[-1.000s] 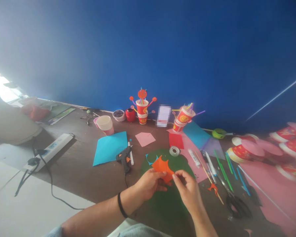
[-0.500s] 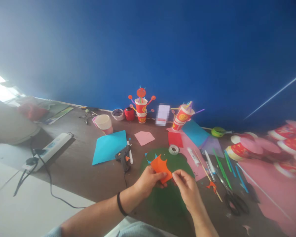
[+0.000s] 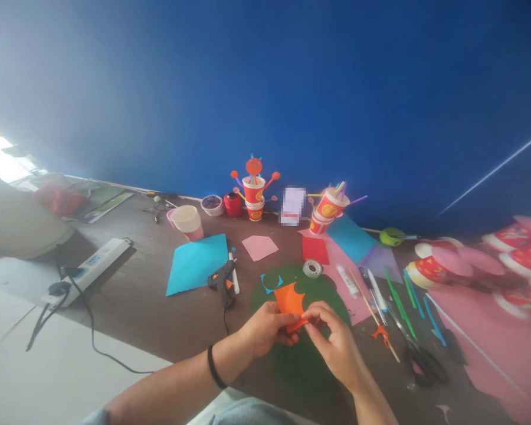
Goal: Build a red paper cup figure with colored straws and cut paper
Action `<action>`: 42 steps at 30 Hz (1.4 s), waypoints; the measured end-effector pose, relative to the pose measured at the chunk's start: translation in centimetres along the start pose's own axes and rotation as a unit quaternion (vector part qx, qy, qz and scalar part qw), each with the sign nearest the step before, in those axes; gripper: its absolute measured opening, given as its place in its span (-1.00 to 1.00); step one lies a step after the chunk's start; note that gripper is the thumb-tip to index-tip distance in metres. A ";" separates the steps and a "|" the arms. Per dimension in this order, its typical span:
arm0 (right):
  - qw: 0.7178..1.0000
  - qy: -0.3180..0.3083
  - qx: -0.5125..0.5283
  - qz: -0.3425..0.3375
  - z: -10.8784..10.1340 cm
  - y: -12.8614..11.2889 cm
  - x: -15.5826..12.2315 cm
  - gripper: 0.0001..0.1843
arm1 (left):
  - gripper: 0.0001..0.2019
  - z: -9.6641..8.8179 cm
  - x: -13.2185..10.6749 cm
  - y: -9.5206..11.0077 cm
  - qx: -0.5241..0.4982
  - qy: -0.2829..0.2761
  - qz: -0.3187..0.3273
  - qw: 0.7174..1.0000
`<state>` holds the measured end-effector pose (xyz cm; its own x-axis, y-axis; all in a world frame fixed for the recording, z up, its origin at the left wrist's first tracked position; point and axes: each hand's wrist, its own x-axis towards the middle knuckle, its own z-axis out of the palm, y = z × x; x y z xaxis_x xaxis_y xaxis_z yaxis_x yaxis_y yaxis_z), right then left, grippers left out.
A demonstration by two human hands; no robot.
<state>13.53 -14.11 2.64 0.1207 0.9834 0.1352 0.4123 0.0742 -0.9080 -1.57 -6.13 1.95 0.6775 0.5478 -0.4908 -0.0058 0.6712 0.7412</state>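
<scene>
An orange paper cutout with scalloped holes along its edges is pinched between both hands above a dark green paper disc. My left hand, a black band on its wrist, grips the cutout's lower left edge. My right hand pinches its lower right corner with thumb and fingers closed. A blue paper scrap lies on the disc just beyond the cutout.
A black glue gun, blue sheet, tape roll, red square and pink papers lie beyond. Scissors, pens and green sticks sit to the right. Decorated red cups stand by the blue wall. A power strip lies left.
My right hand has slid left and closed onto the cutout's lower corner, which now looks bent. The cutout sits slightly lower.
</scene>
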 end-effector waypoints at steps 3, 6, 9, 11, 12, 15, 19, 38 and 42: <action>1.000 -0.016 -0.005 0.005 0.1 -0.2 -0.2 -0.88 | -0.75 -0.1 -0.5 -0.2 0.014 0.010 -0.006 1.000; 1.000 -0.022 -0.010 0.008 0.4 -0.3 -0.5 -0.86 | -0.74 -0.4 -1.0 -0.8 0.020 0.008 -0.009 1.000; 1.000 -0.017 -0.001 0.019 1.0 -0.2 -1.0 -0.84 | -0.75 -0.6 -1.5 -1.4 0.041 0.015 0.000 0.999; 0.999 -0.002 0.011 0.033 1.5 0.0 -1.3 -0.83 | -0.75 -0.7 -1.9 -1.7 0.058 0.023 0.001 0.998; 0.999 0.005 0.018 0.044 1.8 0.2 -1.5 -0.83 | -0.74 -0.7 -2.0 -1.8 0.064 0.025 0.000 0.998; 0.996 0.018 0.032 0.081 2.6 0.8 -2.0 -0.83 | -0.73 -0.7 -2.4 -2.0 0.079 0.026 -0.008 0.996; 0.994 0.022 0.032 0.102 2.8 1.1 -2.1 -0.82 | -0.74 -1.1 -2.1 -1.7 0.132 0.032 0.014 0.991; 0.965 0.057 -0.190 0.170 1.0 3.8 3.1 -0.73 | -0.84 -2.0 5.7 5.3 0.620 -0.033 0.128 0.773; 0.945 0.039 -0.257 0.197 1.3 4.5 2.3 -0.79 | -0.78 -2.1 5.8 4.6 0.649 -0.013 0.127 0.750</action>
<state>14.49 -11.26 -1.60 0.4147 0.9011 -0.1268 0.7029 -0.4057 -0.5843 0.79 1.21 1.55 0.7900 0.5547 -0.2612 0.5724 -0.5144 0.6386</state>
